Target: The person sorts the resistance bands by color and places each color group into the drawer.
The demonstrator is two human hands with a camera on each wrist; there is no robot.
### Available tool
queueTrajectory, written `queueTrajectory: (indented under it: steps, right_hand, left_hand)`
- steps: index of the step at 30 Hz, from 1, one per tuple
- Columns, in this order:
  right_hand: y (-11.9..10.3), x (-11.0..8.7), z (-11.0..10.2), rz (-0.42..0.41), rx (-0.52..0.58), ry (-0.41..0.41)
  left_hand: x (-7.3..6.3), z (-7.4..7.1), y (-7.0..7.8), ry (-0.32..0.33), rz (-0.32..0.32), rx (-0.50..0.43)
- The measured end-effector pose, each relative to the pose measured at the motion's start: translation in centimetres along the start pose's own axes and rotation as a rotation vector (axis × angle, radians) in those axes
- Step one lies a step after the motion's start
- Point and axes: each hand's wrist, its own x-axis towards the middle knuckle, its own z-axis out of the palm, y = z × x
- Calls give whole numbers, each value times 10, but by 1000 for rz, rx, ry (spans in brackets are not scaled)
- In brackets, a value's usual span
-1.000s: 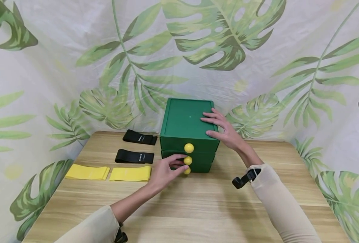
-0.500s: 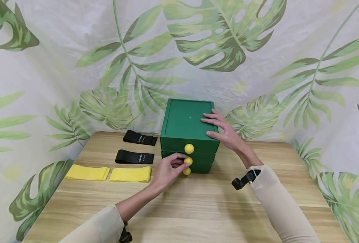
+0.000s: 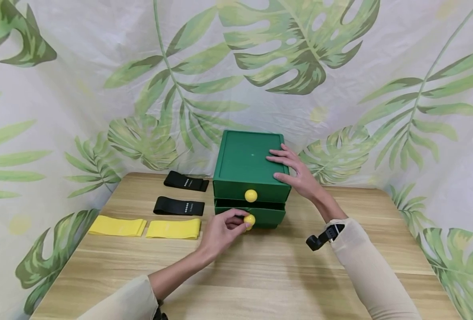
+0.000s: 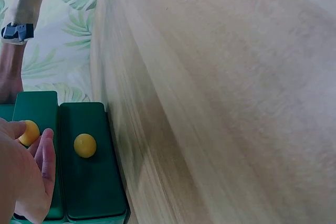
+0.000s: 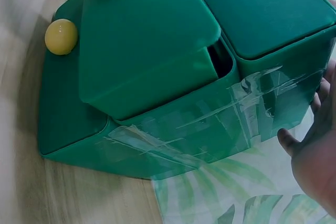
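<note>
A green drawer unit [image 3: 248, 155] with round yellow knobs stands at the back middle of the table. My left hand [image 3: 220, 235] pinches the knob [image 3: 250, 219] of the middle drawer [image 3: 269, 217] between thumb and fingers. That drawer stands partly pulled out, with a dark gap showing above its front. In the right wrist view the same drawer [image 5: 147, 40] juts out past the ones beside it. The top knob [image 3: 250, 195] and the bottom knob [image 4: 85, 145] are free. Spread over the right edge of the unit's top, my right hand [image 3: 296, 175] rests with extended fingers.
Two black bands [image 3: 178, 206] lie folded left of the unit. In front of them are two yellow bands [image 3: 173, 228]. Clear tape [image 5: 152, 145] runs along the unit's side. Behind the wooden table [image 3: 260, 275] hangs a leaf-patterned cloth [image 3: 200, 66].
My left hand has closed in on the middle knob and drawn that drawer a short way toward me, opening a gap above its front. The right hand keeps its place on the unit.
</note>
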Motion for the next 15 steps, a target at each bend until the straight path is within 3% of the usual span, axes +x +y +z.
queueTrajectory:
  steps: [7, 15]
  right_hand:
    - [0, -1, 0, 4, -6, 5]
    - [0, 0, 0, 10, 2, 6]
  left_hand:
    - [-13, 3, 1, 13, 65, 62]
    - [-25, 1, 4, 5, 63, 64]
